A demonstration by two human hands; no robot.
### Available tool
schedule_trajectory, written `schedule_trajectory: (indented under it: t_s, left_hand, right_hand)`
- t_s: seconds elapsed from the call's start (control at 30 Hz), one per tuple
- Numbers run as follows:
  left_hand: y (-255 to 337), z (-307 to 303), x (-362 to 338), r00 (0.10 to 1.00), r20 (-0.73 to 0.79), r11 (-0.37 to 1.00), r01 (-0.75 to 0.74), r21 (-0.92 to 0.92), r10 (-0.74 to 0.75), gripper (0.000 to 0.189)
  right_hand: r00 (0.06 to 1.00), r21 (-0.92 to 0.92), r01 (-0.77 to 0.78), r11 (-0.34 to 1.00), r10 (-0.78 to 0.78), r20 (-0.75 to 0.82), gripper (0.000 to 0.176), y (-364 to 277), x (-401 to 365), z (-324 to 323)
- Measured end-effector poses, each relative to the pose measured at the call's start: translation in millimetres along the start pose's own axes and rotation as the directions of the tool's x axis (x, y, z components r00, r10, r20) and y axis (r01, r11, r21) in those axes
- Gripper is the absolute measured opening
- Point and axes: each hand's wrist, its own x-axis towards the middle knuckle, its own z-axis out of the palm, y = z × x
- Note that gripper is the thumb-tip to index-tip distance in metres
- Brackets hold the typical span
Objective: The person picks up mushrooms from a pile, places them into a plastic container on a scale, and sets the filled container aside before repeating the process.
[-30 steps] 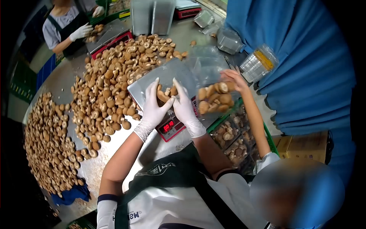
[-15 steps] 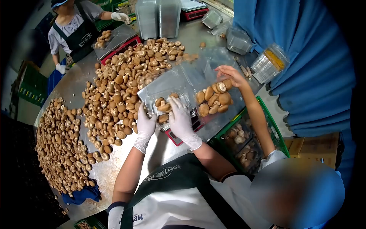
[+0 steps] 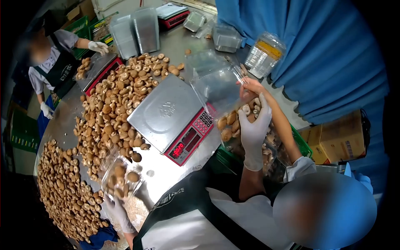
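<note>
Left hand (image 3: 116, 210) grips a tray (image 3: 109, 155) alone at the table (image 3: 166, 177) edge, so mushrooms (image 3: 121, 171) may spill; right hand (image 3: 254, 125) lies open on a pack (image 3: 221, 139)

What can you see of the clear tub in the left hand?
The clear tub looks like thin transparent plastic with rounded corners, slightly blurred. It holds a handful of brown mushrooms, which show through its walls. It sits tilted over the near edge of the steel table, beside the loose mushroom pile. The gloved left hand grips it from below; nothing else visibly touches it.
</note>
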Motion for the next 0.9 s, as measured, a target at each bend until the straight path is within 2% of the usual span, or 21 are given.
schedule_trajectory:
  t_s: [0.13, 0.2, 0.23, 0.33, 0.37, 0.43, 0.47, 0.5, 0.53, 0.57, 0.6, 0.63, 0.67, 0.7, 0.73, 0.8, 0.87, 0.9]
  left_hand:
    - [-38, -35, -17, 0.991, -0.133, 0.995, 0.016, 0.101, -0.003, 0.059]
    - [-51, -42, -23, 0.992, -0.123, 0.991, 0.030, 0.128, -0.014, 0.057]
    - [-52, -43, -25, 0.992, -0.122, 0.990, 0.038, 0.139, -0.021, 0.056]
    - [-58, -46, -22, 0.984, -0.114, 0.955, -0.097, 0.280, 0.134, 0.053]
    - [-61, -48, -20, 0.990, -0.103, 0.968, -0.073, 0.241, 0.101, 0.053]
    - [-69, -58, -13, 0.994, -0.108, 0.986, -0.011, 0.165, 0.029, 0.053]
    - [-82, -70, -10, 0.972, -0.089, 0.916, -0.170, 0.363, 0.216, 0.052]
    - [-27, -57, -31, 0.978, -0.051, 0.917, -0.173, 0.359, 0.204, 0.051]
    - [26, -40, -50, 0.993, -0.115, 0.975, 0.013, 0.222, 0.014, 0.050]
    - [-26, -59, -31, 0.986, -0.137, 0.985, -0.079, 0.151, 0.100, 0.050]
    - [25, -52, -48, 0.986, -0.154, 0.988, 0.080, 0.131, -0.059, 0.050]
    - [-19, -68, -32, 0.983, -0.183, 0.999, -0.035, -0.026, 0.029, 0.051]
    - [-24, -72, -28, 0.971, -0.212, 0.993, -0.117, -0.010, 0.113, 0.051]
    - [-21, -79, -27, 0.963, -0.234, 0.989, -0.146, -0.037, 0.134, 0.051]
    - [-15, -87, -30, 0.967, -0.240, 0.993, -0.102, -0.063, 0.085, 0.051]
    - [-14, -103, -34, 0.952, -0.294, 0.991, -0.110, -0.080, 0.082, 0.053]
    - [0, -118, -44, 0.929, -0.352, 0.993, -0.107, 0.040, 0.114, 0.053]
    - [-3, -126, -46, 0.923, -0.356, 0.988, -0.152, 0.008, 0.145, 0.053]
  right_hand:
    - [0.984, -0.107, -0.119, 0.987, 0.132, 0.118, 0.068, 19, -13, -9]
    - [0.966, -0.174, -0.161, 0.971, 0.191, 0.171, 0.067, 14, -13, -5]
    - [0.956, -0.141, -0.179, 0.974, 0.206, 0.208, 0.061, 14, -11, -4]
    - [0.987, -0.148, -0.058, 0.987, 0.079, 0.138, 0.057, 23, -22, 5]
    - [0.988, -0.138, -0.065, 0.988, 0.083, 0.130, 0.052, 22, -26, 4]
    - [0.996, -0.047, 0.060, 0.997, -0.056, 0.072, 0.047, 12, -30, -4]
    - [0.990, 0.017, 0.127, 0.992, -0.128, 0.055, 0.045, 3, -33, -6]
    - [0.986, 0.116, 0.151, 0.982, -0.158, 0.055, 0.042, -14, -39, -8]
    - [0.980, 0.232, 0.167, 0.958, -0.188, 0.070, 0.039, -34, -47, -7]
    - [0.965, 0.355, 0.162, 0.921, -0.223, 0.138, 0.039, -51, -57, -3]
    - [0.940, 0.480, 0.137, 0.866, -0.266, 0.212, 0.038, -67, -74, 5]
    - [0.897, 0.657, -0.053, 0.752, -0.254, 0.362, 0.038, -80, -95, 17]
    - [0.786, 0.690, -0.099, 0.717, -0.370, 0.496, 0.037, -98, -110, 23]
    - [0.621, 0.715, -0.132, 0.687, -0.504, 0.600, 0.036, -113, -129, 36]
    - [0.438, 0.730, -0.148, 0.667, -0.617, 0.653, 0.035, -125, -147, 46]
    - [-0.032, 0.607, -0.377, 0.700, -0.664, 0.747, 0.034, -164, -190, 51]
    - [-0.416, 0.441, -0.538, 0.718, -0.681, 0.602, 0.037, -186, -241, 53]
    - [-0.414, 0.586, -0.467, 0.662, -0.749, 0.517, 0.037, -197, -256, 48]
